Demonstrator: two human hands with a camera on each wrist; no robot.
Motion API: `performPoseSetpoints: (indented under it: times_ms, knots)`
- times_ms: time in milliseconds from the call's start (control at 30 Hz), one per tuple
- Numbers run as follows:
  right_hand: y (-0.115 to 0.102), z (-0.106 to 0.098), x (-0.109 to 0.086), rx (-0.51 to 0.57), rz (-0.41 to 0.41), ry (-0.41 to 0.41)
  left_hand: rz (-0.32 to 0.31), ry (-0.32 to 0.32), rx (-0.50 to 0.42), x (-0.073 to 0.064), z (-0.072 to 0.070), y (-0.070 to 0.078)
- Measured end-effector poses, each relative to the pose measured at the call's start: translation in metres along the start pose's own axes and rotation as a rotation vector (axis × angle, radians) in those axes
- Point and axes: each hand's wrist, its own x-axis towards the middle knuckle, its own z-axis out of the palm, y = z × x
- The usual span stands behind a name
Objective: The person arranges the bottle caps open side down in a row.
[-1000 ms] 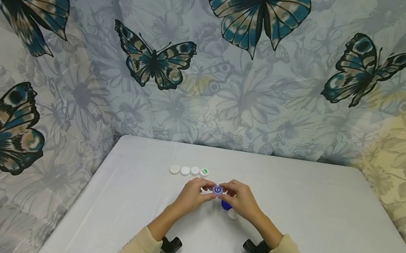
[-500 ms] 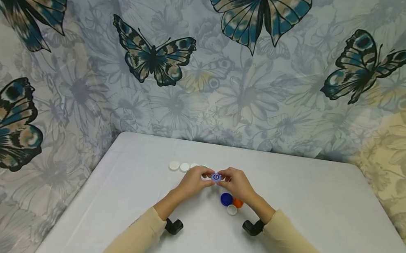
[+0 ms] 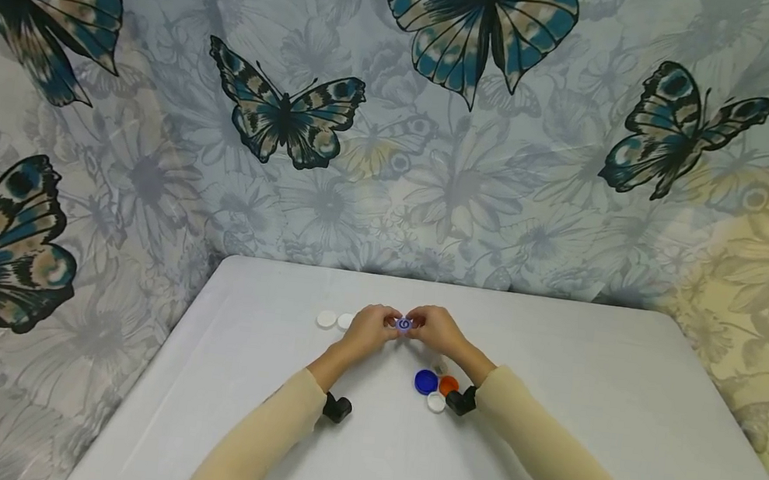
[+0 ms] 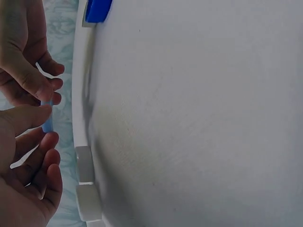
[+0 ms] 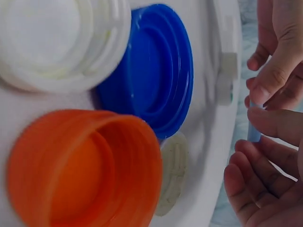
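Above the counter (image 3: 204, 346), left grip (image 3: 370, 328) and right grip (image 3: 440, 330) both pinch the light-blue cap (image 3: 404, 324) between them; dark-blue cap (image 3: 426, 382), orange cap (image 3: 449, 386) wrist-side of right grip.

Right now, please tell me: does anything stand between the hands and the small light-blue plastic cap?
Nothing visible does: the left hand and right hand both pinch the small light-blue plastic cap directly. The round dark-blue plastic cap and round orange plastic cap lie on the white table, clear of both hands.
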Motion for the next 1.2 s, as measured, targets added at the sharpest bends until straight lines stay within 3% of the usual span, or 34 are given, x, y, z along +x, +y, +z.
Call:
performPoseSetpoints:
  times_ms: [233, 500, 767, 1000, 1200]
  knots:
    - [0.007, 0.011, 0.015, 0.003, 0.06, -0.047, -0.023, 0.008, 0.049, 0.004, 0.006, -0.007]
    - [0.009, 0.016, 0.025, -0.044, 0.068, -0.06, -0.006, -0.001, 0.186, 0.013, 0.008, -0.009]
    - [0.002, 0.009, 0.023, -0.184, 0.054, -0.078, 0.019, -0.001, 0.232, 0.013, 0.007, -0.008]
    - [-0.008, -0.014, -0.008, -0.112, 0.052, -0.026, 0.019, 0.039, 0.118, -0.003, 0.005, 0.0]
    - [-0.014, -0.023, -0.046, -0.066, 0.073, -0.007, -0.004, -0.011, -0.052, -0.025, 0.006, 0.012]
